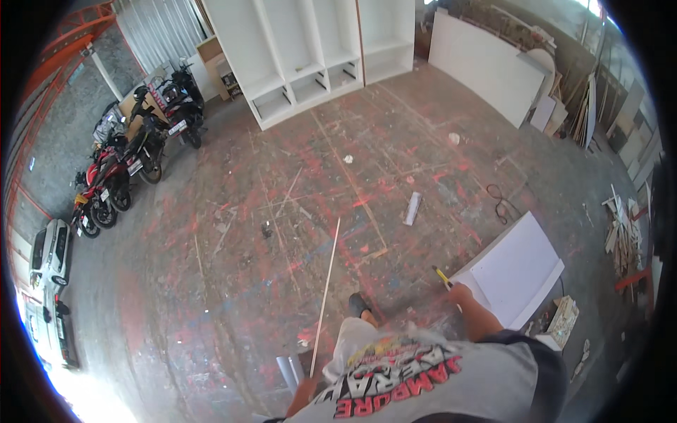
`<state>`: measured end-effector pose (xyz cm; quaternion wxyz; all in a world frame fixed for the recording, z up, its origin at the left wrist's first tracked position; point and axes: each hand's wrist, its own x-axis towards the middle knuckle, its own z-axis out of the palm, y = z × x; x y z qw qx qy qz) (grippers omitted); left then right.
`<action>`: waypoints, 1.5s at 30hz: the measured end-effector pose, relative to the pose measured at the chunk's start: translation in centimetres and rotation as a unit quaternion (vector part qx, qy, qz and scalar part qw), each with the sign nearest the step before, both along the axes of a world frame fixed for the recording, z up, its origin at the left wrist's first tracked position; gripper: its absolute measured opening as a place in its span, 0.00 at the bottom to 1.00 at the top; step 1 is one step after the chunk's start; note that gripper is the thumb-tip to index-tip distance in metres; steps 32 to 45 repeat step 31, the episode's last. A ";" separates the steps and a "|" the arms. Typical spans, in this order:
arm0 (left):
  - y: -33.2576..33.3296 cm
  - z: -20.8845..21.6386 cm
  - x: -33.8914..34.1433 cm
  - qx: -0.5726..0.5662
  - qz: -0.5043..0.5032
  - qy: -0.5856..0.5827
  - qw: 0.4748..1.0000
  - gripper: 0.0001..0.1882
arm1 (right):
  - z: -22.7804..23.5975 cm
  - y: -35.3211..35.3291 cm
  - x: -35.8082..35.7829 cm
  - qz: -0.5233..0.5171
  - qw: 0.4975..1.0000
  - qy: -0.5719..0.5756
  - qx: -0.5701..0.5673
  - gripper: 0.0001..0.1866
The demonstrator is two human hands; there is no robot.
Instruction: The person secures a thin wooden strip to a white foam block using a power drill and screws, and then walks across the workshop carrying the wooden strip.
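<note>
My right hand (462,295) is closed around a yellow and black tool that looks like a utility knife (441,276), its far end pointing forward and left. Just beside that hand lies a white panel box (511,268) on the floor. Low in the view, my left hand (305,392) is closed on the near end of a long, thin, pale strip (326,289), which reaches forward over the floor. Pale, narrow pieces (289,372) show right by the left hand; whether it holds them too is unclear.
A large white cabinet (303,92) stands ahead. Motorcycles (141,151) and cars (49,261) are at the left. Boards (486,67) lean at the back right, with a scrap pile (622,229) at the right. A small white piece (412,209) and a dark cable (501,204) lie on the paint-stained floor.
</note>
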<state>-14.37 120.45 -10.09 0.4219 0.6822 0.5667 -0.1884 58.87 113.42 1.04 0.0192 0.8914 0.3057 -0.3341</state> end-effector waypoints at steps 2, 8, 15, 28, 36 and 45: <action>9.6 6.8 11.4 -0.061 0.103 0.047 0.992 0.34 | -0.9 -4.5 1.2 -0.130 0.983 0.100 -0.076 0.19; 38.6 8.3 13.7 0.072 0.122 0.038 0.989 0.38 | -3.1 1.0 -1.3 -0.158 0.965 0.184 -0.097 0.21; 57.4 6.8 19.9 0.138 0.063 0.051 0.987 0.36 | -10.4 17.4 2.1 -0.142 0.954 0.243 -0.101 0.23; 71.0 12.4 35.4 0.085 0.240 0.025 0.967 0.31 | 10.1 81.0 26.5 0.226 0.974 0.020 0.029 0.25; 77.1 1.6 33.6 0.138 0.140 0.005 0.981 0.30 | 9.7 91.0 32.5 0.096 0.991 -0.050 0.082 0.25; 77.1 1.6 33.6 0.138 0.140 0.005 0.981 0.30 | 9.7 91.0 32.5 0.096 0.991 -0.050 0.082 0.25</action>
